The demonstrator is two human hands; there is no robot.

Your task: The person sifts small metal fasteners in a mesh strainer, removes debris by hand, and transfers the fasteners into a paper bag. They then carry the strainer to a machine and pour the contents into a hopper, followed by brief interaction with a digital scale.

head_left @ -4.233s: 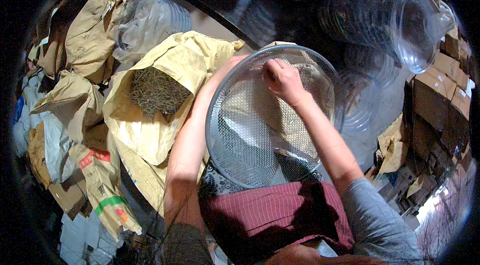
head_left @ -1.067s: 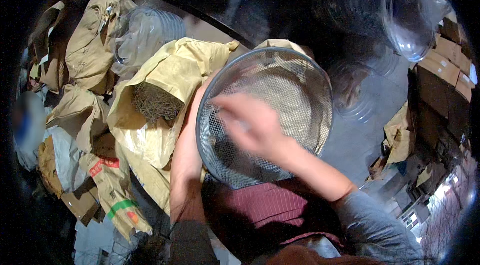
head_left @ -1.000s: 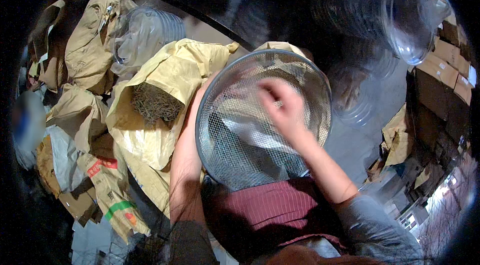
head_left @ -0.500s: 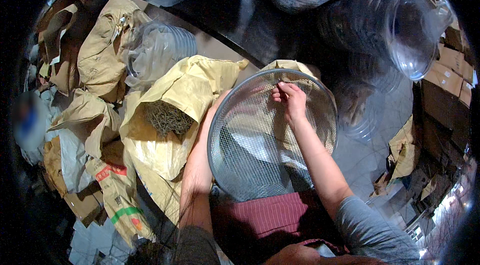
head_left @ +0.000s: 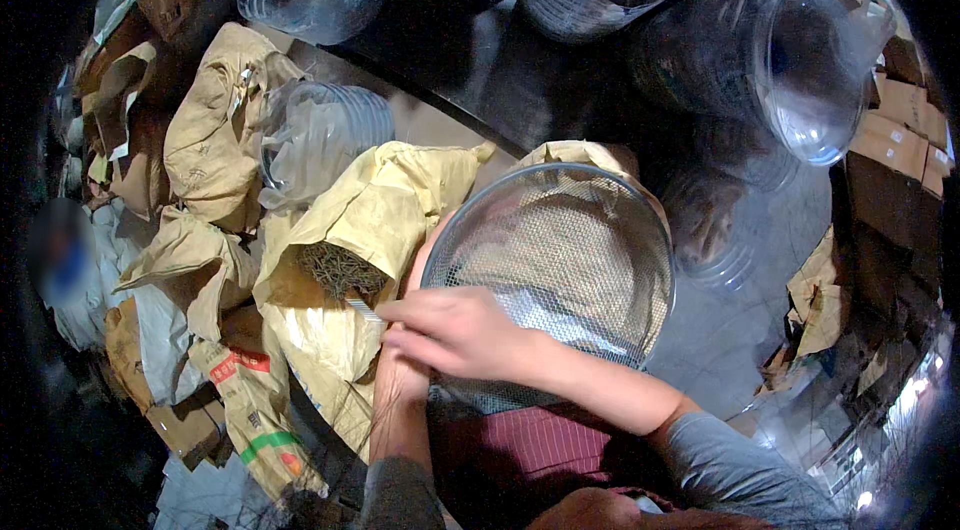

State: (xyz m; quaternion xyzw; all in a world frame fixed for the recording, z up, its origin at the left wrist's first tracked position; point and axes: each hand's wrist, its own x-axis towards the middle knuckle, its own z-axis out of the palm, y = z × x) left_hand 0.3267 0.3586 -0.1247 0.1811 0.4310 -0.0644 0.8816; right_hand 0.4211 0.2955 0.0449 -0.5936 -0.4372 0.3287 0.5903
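Observation:
A large round wire-mesh sieve (head_left: pixel 560 230) with a grey rim leans tilted above my lap. My left hand (head_left: pixel 432 242) is at the sieve's left rim, its fingers hidden behind it. My right hand (head_left: pixel 455 330) reaches across my left forearm, blurred, with fingers pinched together. A thin pale strip (head_left: pixel 362 309) shows at its fingertips; I cannot make out what it is. Just beyond those fingertips, a yellow paper sack (head_left: pixel 345 200) gapes open. Inside lie many dark, thin, stick-like pieces (head_left: pixel 342 270). Part of another paper sack (head_left: pixel 580 155) shows behind the sieve.
Clear plastic tubs, one stacked set (head_left: pixel 760 70) on its side, stand at the back and right. A ribbed clear tub (head_left: pixel 325 135) lies behind the sack. Crumpled brown paper sacks (head_left: pixel 225 130) crowd the left. Cardboard boxes (head_left: pixel 895 130) are piled on the right.
My right hand has moved from over the sieve's upper mesh down and left, across my left forearm towards the yellow sack. The whole view has shifted slightly. My left hand stays by the sieve's rim.

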